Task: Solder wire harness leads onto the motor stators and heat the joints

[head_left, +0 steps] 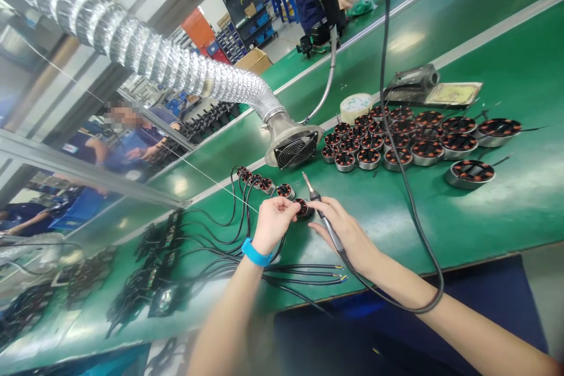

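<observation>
My left hand (274, 221), with a blue wristband, pinches a small round motor stator (303, 208) with copper windings on the green bench. My right hand (341, 229) grips a soldering iron (318, 205), tip pointing up and away just beside the stator; its black cord (409, 200) loops off to the right and up. Fingers of both hands touch the stator. A short row of similar stators with black leads (264, 183) lies just behind my left hand.
A fume extractor fan (294, 147) on a silver flexible duct (145, 47) sits behind the work spot. Several wound stators (396, 141) crowd the right, with a tape roll (355, 107) and a solder stand (414, 83). Black cable bundles (158, 270) lie left. Other people work beyond.
</observation>
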